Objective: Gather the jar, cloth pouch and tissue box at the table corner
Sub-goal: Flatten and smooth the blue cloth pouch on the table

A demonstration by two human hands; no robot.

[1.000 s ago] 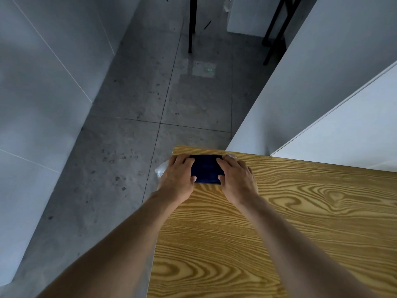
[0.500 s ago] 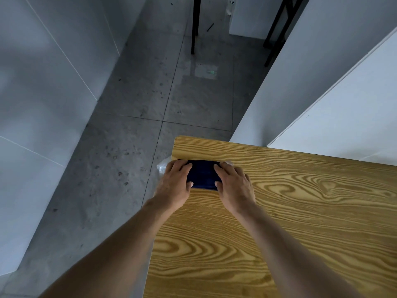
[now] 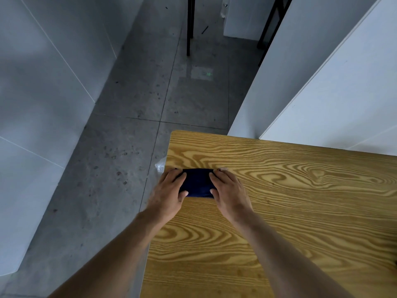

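Note:
A dark blue cloth pouch (image 3: 197,182) lies on the wooden table (image 3: 279,211), close to its left edge and a little back from the far left corner. Bits of clear plastic (image 3: 160,167) stick out past both of its ends. My left hand (image 3: 169,194) grips its left end and my right hand (image 3: 228,193) grips its right end, with fingers over the top and thumbs on the near side. Neither a jar nor a tissue box is in view.
The table's far left corner (image 3: 173,133) stands over a grey tiled floor (image 3: 129,147). White panels (image 3: 322,93) rise behind the table on the right. A white wall runs along the left. Black metal legs (image 3: 189,26) stand further off on the floor.
Both hands have slid the pouch along the left edge toward me, away from the table's far edge. More bare wood shows beyond it.

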